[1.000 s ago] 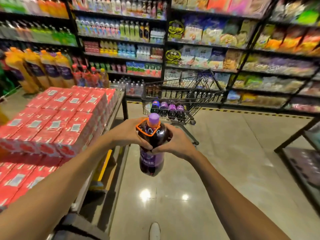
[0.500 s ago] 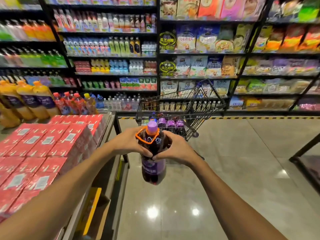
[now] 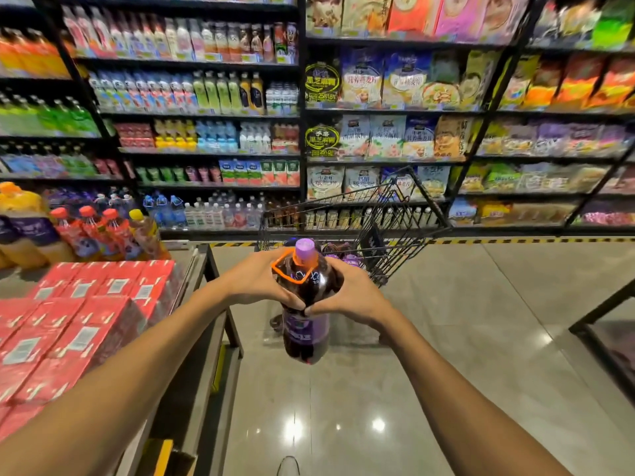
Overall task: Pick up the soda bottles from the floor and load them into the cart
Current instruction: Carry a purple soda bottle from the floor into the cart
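**One soda bottle in two hands, one cart ahead**

One large soda bottle of dark drink is held upright in the air over the tiled floor. It has a purple cap, a purple label and one orange carry ring around its neck. Both hands clasp its shoulder. The left hand wraps the left side and the right hand the right, and their thumbs nearly meet on the front of the bottle.

One black wire cart stands just beyond the bottle, in front of the stocked shelves. Inside it, two purple-capped bottles show to the right of the held bottle's neck. Any others are hidden behind the bottle.

At the left lie stacked red cartons, too many to count surely. Behind them stand three red-capped bottles, one yellow-capped bottle and large orange juice bottles, which the frame edge cuts off. One shoe toe shows at the bottom edge.

Half a second ago the two-handed grip was the same, but the cart sat farther off. It now looms larger, and the held bottle's cap overlaps the cart's near end. A second ago four purple caps could be counted in the cart, and fewer show now. The cartons and orange bottles have slid leftward in view.
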`<state>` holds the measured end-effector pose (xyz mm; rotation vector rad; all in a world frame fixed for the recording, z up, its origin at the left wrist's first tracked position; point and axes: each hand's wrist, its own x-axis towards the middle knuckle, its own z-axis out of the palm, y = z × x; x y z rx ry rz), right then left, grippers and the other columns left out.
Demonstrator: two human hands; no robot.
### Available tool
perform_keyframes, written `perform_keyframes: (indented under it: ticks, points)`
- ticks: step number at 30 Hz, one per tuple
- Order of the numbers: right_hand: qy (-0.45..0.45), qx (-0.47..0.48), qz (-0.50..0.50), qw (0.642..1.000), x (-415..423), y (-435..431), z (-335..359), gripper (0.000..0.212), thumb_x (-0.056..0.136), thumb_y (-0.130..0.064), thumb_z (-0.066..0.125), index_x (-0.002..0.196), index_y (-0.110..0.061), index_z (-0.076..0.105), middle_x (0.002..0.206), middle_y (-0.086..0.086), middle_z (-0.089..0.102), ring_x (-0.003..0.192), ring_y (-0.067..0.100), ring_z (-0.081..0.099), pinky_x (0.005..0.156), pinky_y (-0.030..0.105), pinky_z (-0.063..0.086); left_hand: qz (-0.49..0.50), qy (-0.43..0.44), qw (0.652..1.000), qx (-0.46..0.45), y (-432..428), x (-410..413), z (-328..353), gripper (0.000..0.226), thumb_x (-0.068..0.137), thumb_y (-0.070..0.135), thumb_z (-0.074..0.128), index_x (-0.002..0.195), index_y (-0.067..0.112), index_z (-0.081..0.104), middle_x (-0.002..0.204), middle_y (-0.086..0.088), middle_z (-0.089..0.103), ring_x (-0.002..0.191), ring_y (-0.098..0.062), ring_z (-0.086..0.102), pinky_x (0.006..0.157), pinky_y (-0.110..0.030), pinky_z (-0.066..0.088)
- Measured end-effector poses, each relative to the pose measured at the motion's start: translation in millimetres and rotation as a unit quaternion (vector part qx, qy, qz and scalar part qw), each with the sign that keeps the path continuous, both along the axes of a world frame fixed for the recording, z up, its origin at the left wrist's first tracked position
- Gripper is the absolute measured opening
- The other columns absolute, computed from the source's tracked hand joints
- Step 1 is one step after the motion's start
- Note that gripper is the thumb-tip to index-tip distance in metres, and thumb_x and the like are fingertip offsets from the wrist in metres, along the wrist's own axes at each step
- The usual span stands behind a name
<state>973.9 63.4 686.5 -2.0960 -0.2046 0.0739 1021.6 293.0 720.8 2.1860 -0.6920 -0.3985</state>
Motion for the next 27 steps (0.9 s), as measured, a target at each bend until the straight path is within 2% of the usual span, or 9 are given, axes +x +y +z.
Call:
perform_keyframes:
  ticks: [5,8,12,13,18,24,27]
  points:
    - [0.005,-0.005,-0.013,1.000,60,5,4,0.083,0.051,-0.035,0.100,0.126,-0.029,0.066,0.113,-0.011,0.076,0.107,0.008,0.072,0.098,0.045,0.058,-0.022,0.003,1.000,-0.007,5,66,1,0.082,0.058,0.037,0.098,0.129,0.046,0.057,0.121,0.024,0.069,0.113,0.003,0.064,0.102,-0.036,0.054]
    - [-0.005,0.001,-0.023,1.000,96,8,10,0.086,0.050,-0.032,0.100,0.129,-0.030,0.066,0.116,-0.012,0.075,0.109,0.006,0.071,0.100,0.044,0.057,-0.027,0.002,1.000,-0.009,9,108,6,0.084,0.058,0.038,0.099,0.127,0.051,0.053,0.119,0.028,0.067,0.113,0.009,0.061,0.104,-0.027,0.049]
    - [-0.004,-0.002,-0.027,1.000,140,9,16,0.081,0.053,-0.031,0.099,0.126,-0.031,0.066,0.115,-0.013,0.075,0.109,0.006,0.071,0.101,0.044,0.057,-0.035,-0.005,0.999,-0.012,7,158,11,0.086,0.058,0.036,0.099,0.131,0.045,0.054,0.117,0.032,0.067,0.112,0.013,0.060,0.098,-0.012,0.046]
    - [-0.003,-0.003,-0.028,1.000,151,9,16,0.080,0.053,-0.030,0.099,0.126,-0.032,0.066,0.115,-0.014,0.075,0.109,0.006,0.071,0.101,0.044,0.057,-0.037,-0.006,0.999,-0.012,7,170,11,0.087,0.058,0.037,0.099,0.132,0.045,0.053,0.118,0.032,0.066,0.113,0.012,0.060,0.098,-0.012,0.045]
    - [0.009,-0.008,-0.034,0.999,220,4,12,0.089,0.050,-0.043,0.099,0.131,-0.035,0.063,0.120,-0.014,0.074,0.115,0.009,0.069,0.104,0.046,0.055,-0.042,-0.004,0.999,-0.005,2,240,10,0.085,0.056,0.043,0.098,0.127,0.052,0.054,0.120,0.025,0.069,0.113,0.003,0.064,0.105,-0.031,0.048]
    - [0.022,0.001,-0.025,0.999,307,-10,-1,0.092,0.051,-0.043,0.099,0.134,-0.035,0.061,0.121,-0.014,0.073,0.114,0.007,0.068,0.104,0.045,0.055,-0.047,0.008,0.999,0.004,-13,326,2,0.087,0.058,0.040,0.099,0.133,0.039,0.056,0.122,0.022,0.069,0.115,0.002,0.063,0.108,-0.036,0.048]
    - [0.031,0.000,-0.023,0.999,352,-16,-9,0.091,0.052,-0.041,0.100,0.134,-0.033,0.061,0.122,-0.014,0.073,0.116,0.006,0.068,0.105,0.044,0.054,-0.045,0.011,0.999,0.018,-20,369,-1,0.086,0.058,0.040,0.099,0.133,0.040,0.056,0.123,0.023,0.069,0.116,0.003,0.062,0.109,-0.036,0.048]
